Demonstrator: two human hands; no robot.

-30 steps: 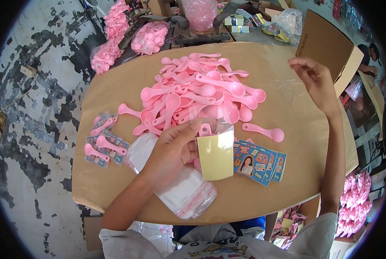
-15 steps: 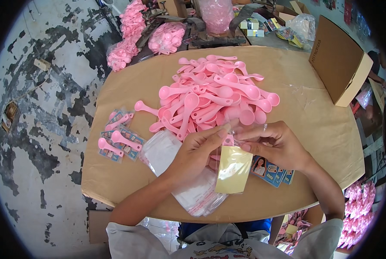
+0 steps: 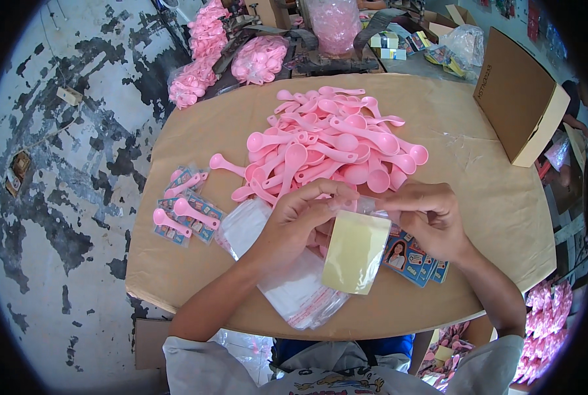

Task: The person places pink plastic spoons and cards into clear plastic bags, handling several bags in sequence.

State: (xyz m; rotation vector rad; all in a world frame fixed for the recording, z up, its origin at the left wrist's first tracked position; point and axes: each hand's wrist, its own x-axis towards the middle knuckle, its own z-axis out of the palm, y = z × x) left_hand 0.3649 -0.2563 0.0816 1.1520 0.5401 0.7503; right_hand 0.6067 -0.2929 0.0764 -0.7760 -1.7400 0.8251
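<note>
My left hand (image 3: 310, 217) and my right hand (image 3: 431, 216) pinch the top of a small clear plastic bag (image 3: 367, 205) between them. Inside it is a card whose pale yellow back (image 3: 356, 255) faces up, tilted slightly. Bits of pink show behind the card and my left fingers; most of that item is hidden. Below my left wrist lies a stack of flat clear bags (image 3: 300, 293). Blue printed cards (image 3: 415, 259) are fanned out under my right hand. Beyond both hands rises a heap of pink measuring spoons (image 3: 336, 141).
Several packets of a spoon with a blue card (image 3: 187, 212) lie at the table's left. An upright cardboard box (image 3: 521, 99) stands at the right edge. Bagged pink spoons (image 3: 259, 59) and a roll of clear wrap (image 3: 333, 26) sit behind the brown-covered table (image 3: 175, 276).
My fingers have shifted along the bag's top, the right hand curling in more. The yellow-backed card has turned and now shows wider, and the pink handle end above it is mostly covered.
</note>
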